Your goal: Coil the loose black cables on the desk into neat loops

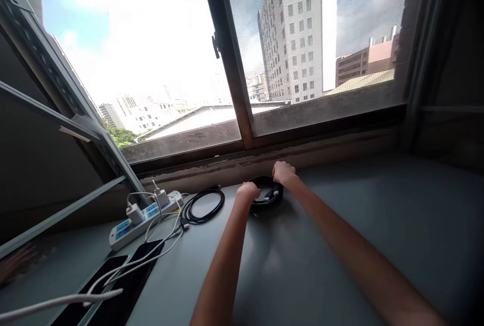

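A coiled black cable with dark blue connectors lies at the far side of the grey tabletop, below the window. My left hand closes on the left side of the coil, fingers curled. On its upper right side, my right hand also grips the coil, with the fingertips hidden behind the hand. Both forearms reach forward across the table. To the left of my left hand rests a second coiled black cable, apart from both hands.
A white power strip with plugged-in chargers stands at the left. White cords run from it over two dark flat devices. A metal frame rises at the left, and the window ledge borders the table's back.
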Demonstrator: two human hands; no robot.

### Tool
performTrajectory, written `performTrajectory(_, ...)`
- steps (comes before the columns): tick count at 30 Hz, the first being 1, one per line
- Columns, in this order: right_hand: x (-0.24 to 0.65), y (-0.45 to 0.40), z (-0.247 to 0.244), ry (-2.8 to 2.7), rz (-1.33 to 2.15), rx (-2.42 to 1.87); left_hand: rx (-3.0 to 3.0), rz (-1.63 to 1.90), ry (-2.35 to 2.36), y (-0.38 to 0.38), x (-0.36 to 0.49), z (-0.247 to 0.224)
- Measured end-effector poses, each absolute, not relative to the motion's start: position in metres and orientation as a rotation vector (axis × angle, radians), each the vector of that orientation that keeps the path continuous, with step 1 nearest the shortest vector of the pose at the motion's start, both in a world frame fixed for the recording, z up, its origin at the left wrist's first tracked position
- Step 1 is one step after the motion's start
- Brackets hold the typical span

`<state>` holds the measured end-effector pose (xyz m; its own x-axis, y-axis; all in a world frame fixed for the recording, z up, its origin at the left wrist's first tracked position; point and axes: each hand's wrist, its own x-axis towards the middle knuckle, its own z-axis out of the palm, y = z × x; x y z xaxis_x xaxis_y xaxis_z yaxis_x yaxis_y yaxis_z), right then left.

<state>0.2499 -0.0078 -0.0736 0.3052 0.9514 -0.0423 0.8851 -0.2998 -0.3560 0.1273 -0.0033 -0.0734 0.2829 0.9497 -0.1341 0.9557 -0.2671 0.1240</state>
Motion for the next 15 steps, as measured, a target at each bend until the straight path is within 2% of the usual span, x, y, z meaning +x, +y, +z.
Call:
performTrajectory(5,0.258,0.0,-0.08,-1.66,0.366,-2.317,2.353,-0.245,1.735,-0.005,0.125,-0.065)
performTrajectory(15,0.265,-0.003,-0.08,-1.603,0.507,-2.323,2.567,-0.111,1.463,-0.018,0.14,-0.055)
